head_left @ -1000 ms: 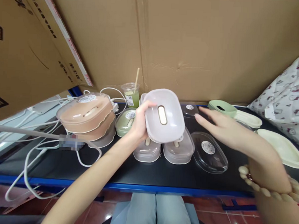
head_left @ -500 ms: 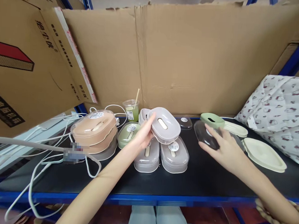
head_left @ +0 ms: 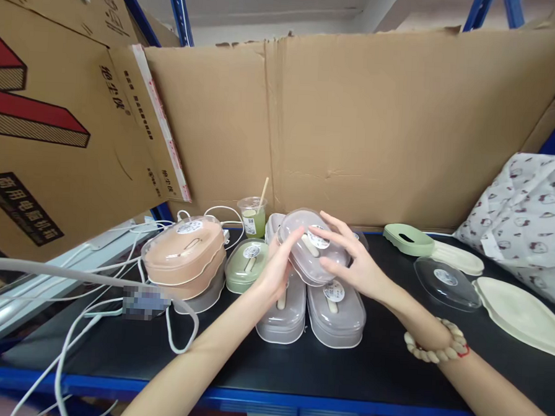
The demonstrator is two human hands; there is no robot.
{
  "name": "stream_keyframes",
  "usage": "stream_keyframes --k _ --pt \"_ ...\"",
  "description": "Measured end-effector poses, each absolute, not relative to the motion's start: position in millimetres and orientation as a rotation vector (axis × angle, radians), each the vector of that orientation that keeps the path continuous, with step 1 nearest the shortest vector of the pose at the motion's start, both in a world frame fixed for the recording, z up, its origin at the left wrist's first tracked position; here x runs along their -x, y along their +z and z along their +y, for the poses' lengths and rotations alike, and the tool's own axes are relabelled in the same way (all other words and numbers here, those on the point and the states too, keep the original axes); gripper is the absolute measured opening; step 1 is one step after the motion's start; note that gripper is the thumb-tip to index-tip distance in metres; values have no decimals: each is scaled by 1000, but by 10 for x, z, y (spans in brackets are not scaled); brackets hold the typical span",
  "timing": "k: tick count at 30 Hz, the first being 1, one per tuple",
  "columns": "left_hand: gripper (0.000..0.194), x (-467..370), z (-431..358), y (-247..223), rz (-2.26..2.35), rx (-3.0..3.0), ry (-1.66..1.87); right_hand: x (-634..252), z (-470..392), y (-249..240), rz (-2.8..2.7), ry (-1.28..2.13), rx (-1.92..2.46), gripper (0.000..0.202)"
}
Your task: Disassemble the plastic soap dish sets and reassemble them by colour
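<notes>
My left hand [head_left: 279, 264] grips a lilac-grey oval box [head_left: 302, 265] by its left side, tilted up above other boxes. A clear lid [head_left: 300, 221] with a round label lies over this box. My right hand [head_left: 354, 255] has its fingers and thumb on the lid's right part, around the label; whether the lid sits fully down I cannot tell. Under the held box are two similar lidded grey boxes, a left one [head_left: 281, 323] and a right one [head_left: 336, 323]. A green lidded box [head_left: 244, 268] stands left of my left hand.
Stacked peach boxes [head_left: 184, 253] stand at left beside white cables [head_left: 66, 333]. Behind is a cup of green drink [head_left: 252, 216]. At right lie a loose clear lid [head_left: 445, 285], a green tray [head_left: 406, 239], cream trays [head_left: 523, 314] and a patterned bag [head_left: 528, 215].
My right hand has moved left with a clear lid from the right side, onto the box in my left hand. The box now shows a round label on top. The view has shifted slightly.
</notes>
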State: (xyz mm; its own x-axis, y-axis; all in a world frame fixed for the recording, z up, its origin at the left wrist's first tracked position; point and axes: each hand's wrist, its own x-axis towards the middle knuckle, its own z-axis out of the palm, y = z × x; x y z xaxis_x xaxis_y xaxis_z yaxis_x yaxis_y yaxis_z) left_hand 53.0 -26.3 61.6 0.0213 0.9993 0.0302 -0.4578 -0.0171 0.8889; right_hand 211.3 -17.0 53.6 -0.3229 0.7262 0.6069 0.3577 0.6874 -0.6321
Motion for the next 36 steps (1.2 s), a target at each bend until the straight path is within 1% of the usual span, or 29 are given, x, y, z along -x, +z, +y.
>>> stream_keyframes --k 2,5,8,11,14,19,23,26,31,36 --pt "45 -544 -286 609 787 -934 1384 -2113 -208 536 -1731 597 845 53" --pt "53 -563 -316 593 721 -1047 1393 -2098 -262 579 -1502 865 921 60" --pt "61 -587 -335 564 680 -1103 1423 -2080 -301 609 -1401 1056 933 53" --pt "68 -600 -346 549 678 -1114 1405 -2055 -319 588 -1257 1049 870 46" --pt "71 -578 -355 581 753 -1166 1308 -2024 -315 536 -1175 1024 830 40" --pt "77 -551 -388 661 807 -1226 1114 -2020 -283 501 -1136 992 814 41" --pt "72 -562 -392 674 776 -1224 1155 -2060 -264 531 -1200 933 877 45" --pt "68 -532 -351 661 795 -1258 1164 -2101 -257 552 -1237 995 922 48" --pt "49 -489 -305 614 834 -1412 1172 -2129 -251 533 -1310 1036 917 51" --pt "56 -546 -392 639 877 -1523 1293 -2096 -271 507 -1406 970 805 52"
